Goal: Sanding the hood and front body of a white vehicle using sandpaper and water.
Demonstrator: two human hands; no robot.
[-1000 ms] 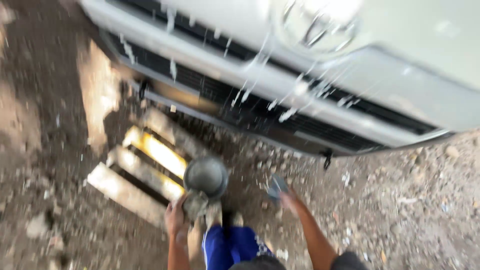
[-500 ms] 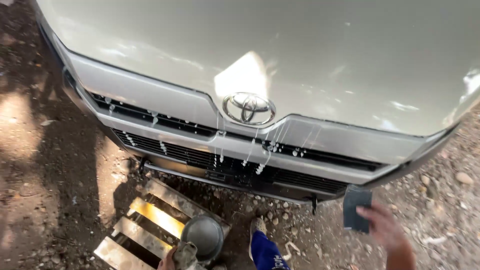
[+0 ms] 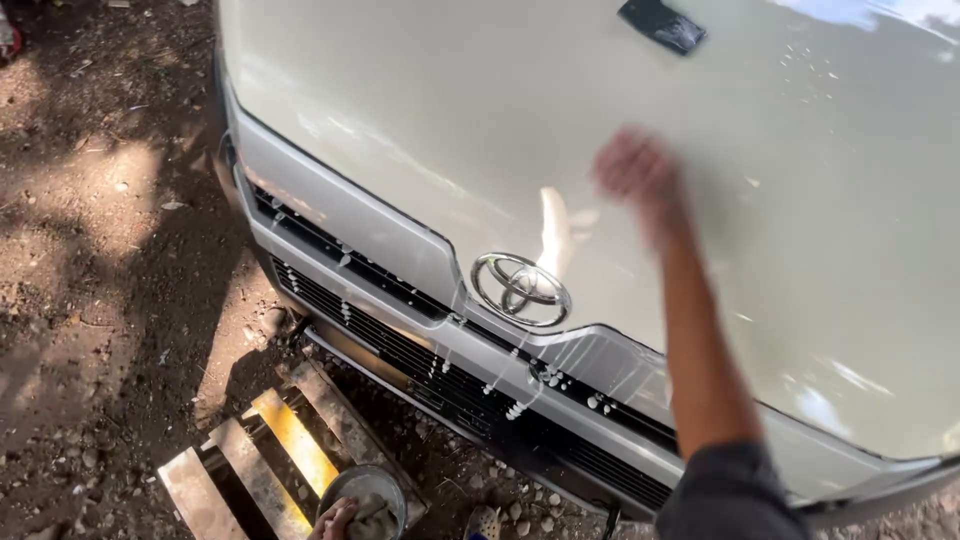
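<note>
A white car's hood (image 3: 480, 130) and front grille (image 3: 420, 370) fill the view, and soapy water runs down below the emblem (image 3: 521, 289). My right hand (image 3: 635, 170) is blurred above the hood and holds nothing. A dark sponge (image 3: 662, 25) lies higher up on the hood, apart from that hand. At the bottom edge my left hand (image 3: 335, 518) grips the near rim of a round metal bowl (image 3: 362, 488). A greyish cloth (image 3: 372, 512) lies inside the bowl, against my fingers.
The bowl sits on a wooden pallet (image 3: 270, 450) on the dirt ground (image 3: 100, 280) just in front of the bumper. Small stones (image 3: 520, 505) are scattered under the grille. My shoe tip (image 3: 483, 522) shows beside the pallet.
My view has tilted up from the bumper to the hood. My right hand rose from beside the bumper and let go of the dark sponge, which now lies on the hood.
</note>
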